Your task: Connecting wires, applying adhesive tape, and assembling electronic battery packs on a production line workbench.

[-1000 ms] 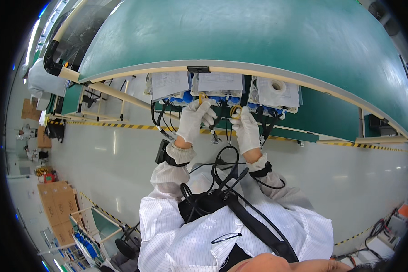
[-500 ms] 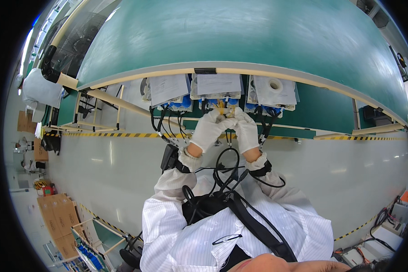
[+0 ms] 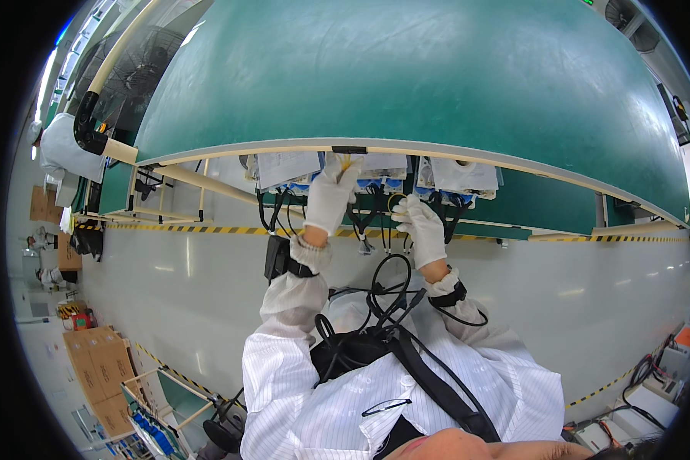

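Left hand: here at upper centre, the white-gloved hand (image 3: 332, 198) is pinching a yellow piece (image 3: 346, 162) just below the table's front edge, fingers closing together on it; its shape is too small to be reading for certain.
Right hand: a little lower and to the right, this gloved hand (image 3: 423, 226) is gripping the yellow loop between thumb and fingers, and is staying well clear of its partner.
Yellow loop: this slim ring (image 3: 392, 202) is sitting at the right hand's fingertips, near the frame's centre, in front of the units.
Units: three blue-and-white units (image 3: 369, 184) are lining up across upper centre, partly hiding beneath the table's edge.
Paper: white sheets (image 3: 287, 167) are lying on top of them, a white tape roll (image 3: 465, 162) resting on the right-hand one.
Cables: black leads (image 3: 274, 211) are dangling from the units' fronts.
Table: the broad green table (image 3: 406, 77) is filling the top of the frame.
Floor: a yellow-and-black stripe (image 3: 230, 230) is running across the grey floor (image 3: 207, 284).
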A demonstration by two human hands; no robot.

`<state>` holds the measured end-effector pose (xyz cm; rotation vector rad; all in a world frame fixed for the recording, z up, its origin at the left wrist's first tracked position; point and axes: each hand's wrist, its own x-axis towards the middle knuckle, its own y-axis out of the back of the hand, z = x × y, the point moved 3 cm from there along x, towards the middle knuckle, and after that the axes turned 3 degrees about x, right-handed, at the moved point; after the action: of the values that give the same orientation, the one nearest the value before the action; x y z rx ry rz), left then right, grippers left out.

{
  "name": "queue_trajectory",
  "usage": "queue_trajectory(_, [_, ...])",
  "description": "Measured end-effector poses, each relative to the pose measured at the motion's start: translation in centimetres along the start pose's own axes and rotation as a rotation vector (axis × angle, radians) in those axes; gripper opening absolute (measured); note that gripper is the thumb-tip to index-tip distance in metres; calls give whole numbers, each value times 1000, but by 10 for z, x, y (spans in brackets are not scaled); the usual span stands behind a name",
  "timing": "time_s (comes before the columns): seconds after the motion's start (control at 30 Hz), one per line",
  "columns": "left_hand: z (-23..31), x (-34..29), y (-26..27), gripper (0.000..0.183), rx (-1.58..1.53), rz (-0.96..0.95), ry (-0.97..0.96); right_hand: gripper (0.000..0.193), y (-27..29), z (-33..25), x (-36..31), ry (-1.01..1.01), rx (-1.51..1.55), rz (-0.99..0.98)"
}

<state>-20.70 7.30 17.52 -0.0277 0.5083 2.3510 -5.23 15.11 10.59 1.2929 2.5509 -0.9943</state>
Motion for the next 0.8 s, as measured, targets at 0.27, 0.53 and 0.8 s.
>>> queue_trajectory(0.27, [-19, 44, -4, 28, 935, -56, -99, 29, 11, 6, -4, -62, -60, 52])
queue_trajectory(0.53, [-19, -16, 15, 31, 209, -144, 25, 29, 9, 21, -6, -75, -78, -25])
queue_trajectory(0.8, [-112, -96, -11, 21, -115, -396, -111, 21, -1, 66, -30, -57, -306, -404])
